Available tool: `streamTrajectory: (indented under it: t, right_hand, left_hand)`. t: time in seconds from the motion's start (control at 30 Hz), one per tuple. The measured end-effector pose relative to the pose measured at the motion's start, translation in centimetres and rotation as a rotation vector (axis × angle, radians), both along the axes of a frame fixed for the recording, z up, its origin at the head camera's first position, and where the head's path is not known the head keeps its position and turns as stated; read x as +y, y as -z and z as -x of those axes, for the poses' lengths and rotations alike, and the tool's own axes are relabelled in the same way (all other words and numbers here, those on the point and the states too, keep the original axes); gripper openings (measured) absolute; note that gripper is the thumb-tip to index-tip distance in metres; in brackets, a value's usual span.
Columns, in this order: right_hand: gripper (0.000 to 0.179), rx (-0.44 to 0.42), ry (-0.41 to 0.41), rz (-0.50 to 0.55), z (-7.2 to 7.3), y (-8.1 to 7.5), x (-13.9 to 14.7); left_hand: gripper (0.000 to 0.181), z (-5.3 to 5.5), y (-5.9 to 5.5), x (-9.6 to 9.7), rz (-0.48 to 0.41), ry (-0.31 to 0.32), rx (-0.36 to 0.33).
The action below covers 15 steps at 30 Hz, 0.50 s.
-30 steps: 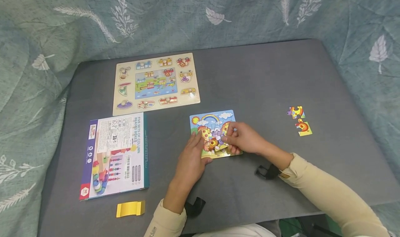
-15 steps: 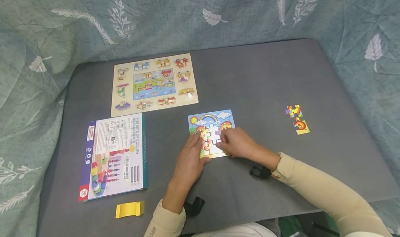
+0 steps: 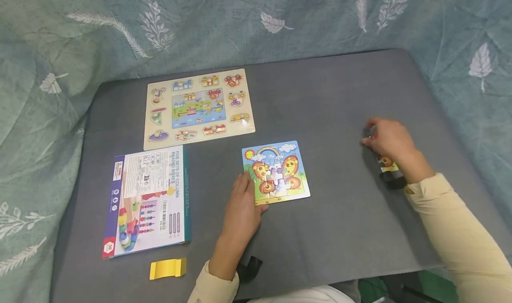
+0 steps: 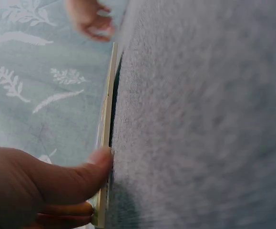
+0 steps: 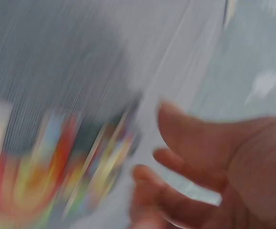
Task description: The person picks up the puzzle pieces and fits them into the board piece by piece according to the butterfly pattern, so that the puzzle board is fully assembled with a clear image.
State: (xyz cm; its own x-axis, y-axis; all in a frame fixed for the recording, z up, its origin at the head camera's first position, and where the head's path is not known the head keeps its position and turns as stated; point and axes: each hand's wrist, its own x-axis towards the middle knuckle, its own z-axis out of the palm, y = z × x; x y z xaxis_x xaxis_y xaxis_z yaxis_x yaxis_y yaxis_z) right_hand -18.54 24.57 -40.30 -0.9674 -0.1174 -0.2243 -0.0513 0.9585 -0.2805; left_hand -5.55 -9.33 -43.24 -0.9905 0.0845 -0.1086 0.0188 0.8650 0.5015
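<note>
A square jigsaw board (image 3: 303,184) with a butterfly picture lies mid-table in the head view, with pieces set across its middle. My left hand (image 3: 242,205) holds its near left corner, fingers along the left side. In the left wrist view, the thumb (image 4: 99,160) presses the board's edge. Far to the right, my right hand (image 3: 394,141) hovers over two loose jigsaw pieces. The nearer piece (image 3: 387,162) shows beneath it; the farther one is mostly hidden. Blurred in the right wrist view, a jigsaw piece (image 5: 28,186) lies apart from the spread thumb and fingers.
A wooden peg puzzle (image 3: 248,98) with vehicle shapes lies at the back left. In front of it is a beaded-box carton (image 3: 150,196). A yellow curved block (image 3: 168,268) rests near the front edge. Patterned curtains (image 3: 224,23) surround the table.
My right hand has left the jigsaw board and moved right to the loose pieces. A centre piece it was handling now sits on the board. The left hand has slid slightly toward me.
</note>
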Motion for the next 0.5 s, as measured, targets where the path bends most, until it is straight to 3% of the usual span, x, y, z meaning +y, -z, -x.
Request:
streamTrajectory:
  t: [0.13,0.5]
  right_hand:
    - [0.055,-0.123,0.029,-0.026,0.7,0.1,3.6]
    - [0.047,-0.097,0.115,-0.012,1.0,0.6,2.9]
  left_hand:
    - [0.073,-0.3,0.0,-0.2,0.037,-0.019,-0.018]
    - [0.067,-0.2,0.1,-0.1,0.059,-0.021,-0.006]
